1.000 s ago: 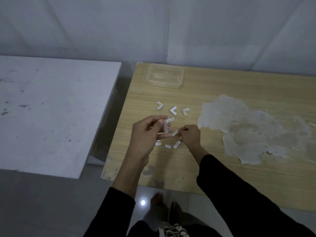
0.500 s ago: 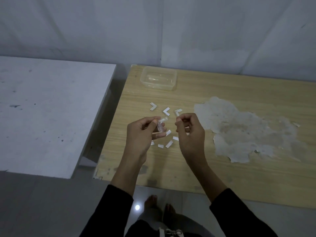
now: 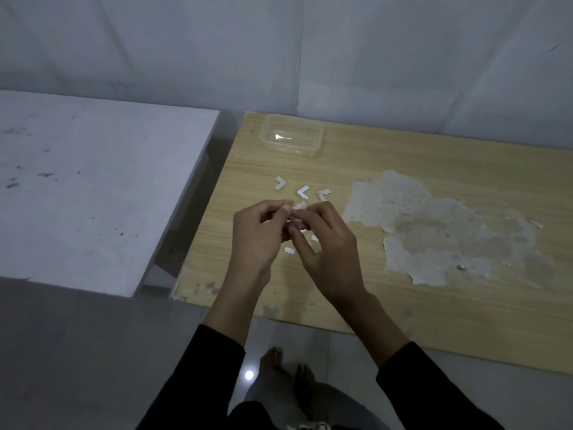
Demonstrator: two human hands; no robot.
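A clear tub (image 3: pixel 291 135) sat on the table (image 3: pixel 403 156), contents unclear; the left hand (image 3: pixel 257 237) and right hand (image 3: pixel 328 243) pinched one small translucent piece (image 3: pixel 298 208).

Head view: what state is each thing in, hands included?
Left hand: pinches the clear piece.
Right hand: fingers curled on the same piece.
Clear piece: held above the table, between both hands.
Plastic tub: upright, lidless, looks empty.
White L-shaped pieces: three lie loose, apart.
White strip: lies on the table.
Table: veneer peeled in a large patch.
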